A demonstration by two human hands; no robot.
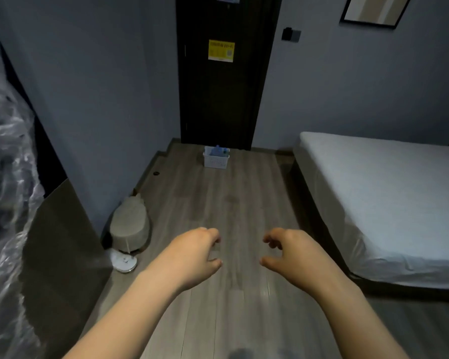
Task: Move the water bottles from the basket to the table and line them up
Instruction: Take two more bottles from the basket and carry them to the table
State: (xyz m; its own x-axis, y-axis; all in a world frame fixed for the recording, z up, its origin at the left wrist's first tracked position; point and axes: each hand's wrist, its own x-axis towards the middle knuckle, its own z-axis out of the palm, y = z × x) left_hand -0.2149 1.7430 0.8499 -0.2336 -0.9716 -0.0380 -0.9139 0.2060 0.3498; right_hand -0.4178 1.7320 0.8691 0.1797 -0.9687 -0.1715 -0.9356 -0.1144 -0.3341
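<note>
Where the wooden floor [218,198] runs from the person's feet to the far wall, it takes up most of what can be seen, dim and grey-brown. A bed [373,190] with a white sheet stands along its right side. On the left is a bulky shape wrapped in clear plastic film [5,177], with a dark panel [62,255] beside it. A dark door [226,94] closes the far end of the floor.

Both bare forearms reach forward over the near part of the floor. The left grip [192,255] hangs palm down, its fingers loosely curled and its thumb apart from them, with nothing in it. The right grip [293,252] mirrors it just beside, fingers hooked loosely, thumb out, also holding nothing. The two do not touch.

A beige woven lump [131,224] sits against the left wall, and a white round device [123,261] lies on the floor just in front of it.

The white slotted basket [216,160] stands on the floor at the foot of the door, well apart from both grips. The water bottles [218,151] are inside it; their bluish tops show above the rim, too small to count.

A yellow notice [221,50] is stuck on the door, and a dark switch [290,35] sits on the wall to its right.
</note>
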